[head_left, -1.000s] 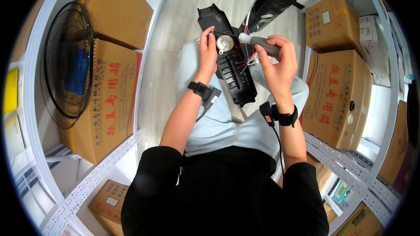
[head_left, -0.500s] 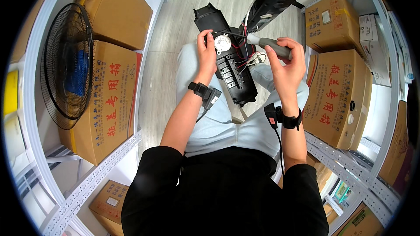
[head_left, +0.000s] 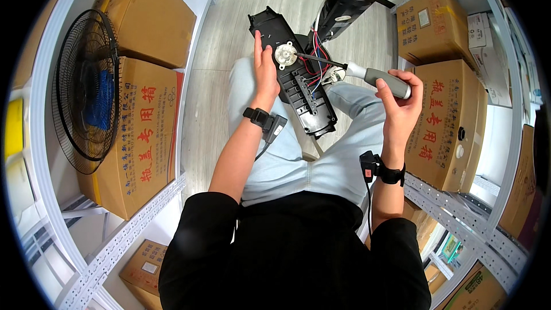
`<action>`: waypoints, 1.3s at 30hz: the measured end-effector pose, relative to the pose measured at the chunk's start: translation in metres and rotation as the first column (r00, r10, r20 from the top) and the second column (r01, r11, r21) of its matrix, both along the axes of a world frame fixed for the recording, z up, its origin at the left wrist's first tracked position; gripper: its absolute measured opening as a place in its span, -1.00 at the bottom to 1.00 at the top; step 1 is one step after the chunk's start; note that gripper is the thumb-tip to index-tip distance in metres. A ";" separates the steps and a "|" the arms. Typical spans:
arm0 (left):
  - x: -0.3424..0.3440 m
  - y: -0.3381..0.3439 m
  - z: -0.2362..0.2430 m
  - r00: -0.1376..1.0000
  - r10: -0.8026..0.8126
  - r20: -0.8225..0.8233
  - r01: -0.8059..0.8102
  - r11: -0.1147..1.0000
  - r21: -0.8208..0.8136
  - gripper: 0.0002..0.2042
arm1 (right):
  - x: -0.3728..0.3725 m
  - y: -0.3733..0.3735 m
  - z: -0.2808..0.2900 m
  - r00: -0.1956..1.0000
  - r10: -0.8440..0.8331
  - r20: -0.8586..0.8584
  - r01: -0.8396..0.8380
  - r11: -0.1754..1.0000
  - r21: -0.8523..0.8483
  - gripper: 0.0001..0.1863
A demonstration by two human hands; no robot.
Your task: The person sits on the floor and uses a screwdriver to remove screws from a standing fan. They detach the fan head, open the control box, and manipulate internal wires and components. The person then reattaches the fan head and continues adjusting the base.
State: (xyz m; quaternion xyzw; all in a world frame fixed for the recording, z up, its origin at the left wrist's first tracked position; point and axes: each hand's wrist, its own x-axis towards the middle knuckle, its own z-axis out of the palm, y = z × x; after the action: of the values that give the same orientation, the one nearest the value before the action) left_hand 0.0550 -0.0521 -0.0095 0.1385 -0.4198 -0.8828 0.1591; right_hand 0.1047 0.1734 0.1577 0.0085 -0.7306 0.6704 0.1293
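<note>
A long black plastic housing [head_left: 319, 116] lies tilted across my lap, with a round silvery-white motor [head_left: 284, 55] and a row of black buttons [head_left: 304, 93] on it. My left hand [head_left: 266, 77] rests along the housing's left edge, fingers stretched out, holding nothing. In my right hand [head_left: 403, 103] is a screwdriver [head_left: 376, 77] with a grey and white handle, gripped near its butt end. Its dark shaft points left, the tip at the motor's right edge; whether it touches cannot be told. Red, blue and white wires [head_left: 317, 51] run from the housing to a black column [head_left: 353, 3].
Metal shelves [head_left: 138, 201] stand on both sides, holding cardboard boxes [head_left: 439, 120]. A black wire fan guard [head_left: 86, 89] with blue inside leans against the left boxes. Grey wood-look floor [head_left: 209, 97] shows beyond my knees.
My right hand has moved right and slightly nearer, drawing the screwdriver tip from above the motor to its right edge. My left fingers have straightened from a curl. The housing and column shifted slightly left.
</note>
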 end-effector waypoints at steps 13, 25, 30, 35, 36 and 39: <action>0.004 -0.002 0.008 1.000 -0.027 -0.006 0.027 1.000 -0.007 -0.38 | -0.018 -0.008 -0.001 0.970 0.244 -0.012 -0.242 0.965 0.104 -0.79; 0.010 -0.007 0.020 0.998 -0.050 0.037 0.052 0.998 -0.044 -0.37 | -0.066 -0.102 -0.065 0.783 0.571 0.247 -0.508 0.358 0.783 -0.44; 0.011 -0.012 0.019 0.999 -0.030 0.012 0.031 0.996 -0.079 -0.37 | -0.076 -0.113 -0.086 0.788 0.558 0.260 -0.463 0.260 0.847 -0.42; 0.014 -0.017 0.023 0.998 -0.023 0.055 0.027 0.997 -0.071 -0.39 | -0.078 -0.105 -0.070 0.808 0.570 0.150 -0.443 0.420 0.792 -0.45; 0.014 -0.019 0.025 0.998 -0.032 0.060 0.035 0.998 -0.047 -0.39 | -0.079 -0.102 -0.064 0.820 0.564 0.095 -0.426 0.492 0.759 -0.46; 0.015 -0.025 0.024 0.995 -0.052 0.080 0.051 0.999 0.019 -0.39 | -0.089 -0.094 -0.051 0.887 0.444 0.127 -0.386 0.562 0.731 -0.46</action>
State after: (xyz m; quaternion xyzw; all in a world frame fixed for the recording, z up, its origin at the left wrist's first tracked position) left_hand 0.0697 -0.0772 0.0142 0.1645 -0.4220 -0.8837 0.1180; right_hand 0.0153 0.0797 0.1065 0.2557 -0.9098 0.3264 -0.0207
